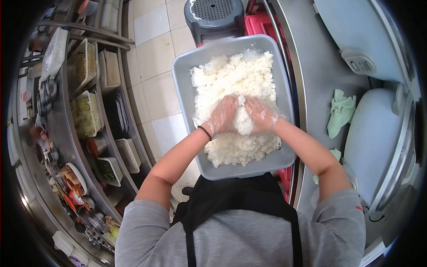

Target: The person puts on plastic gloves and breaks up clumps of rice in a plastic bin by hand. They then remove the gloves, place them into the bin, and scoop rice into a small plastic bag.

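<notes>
A grey plastic tub (180, 84) in front of my body holds a large amount of white cooked rice (235, 80), loose and clumpy. My left hand (222, 115), in a clear plastic glove with a dark band at the wrist, is sunk among the grains with its fingers curled. Beside it, my right hand (260, 116), gloved the same way, is curled too. Between the two hands sits a clump of rice that both touch. Some fingertips are buried and cannot be seen.
Beyond the tub stands a grey stool (213, 18) on the tiled floor. To the right, a steel counter (313, 84) carries large pale-blue lidded appliances (373, 138) and a green cloth (341, 112). Steel shelves on the left hold food containers (86, 115). People appear at the far left.
</notes>
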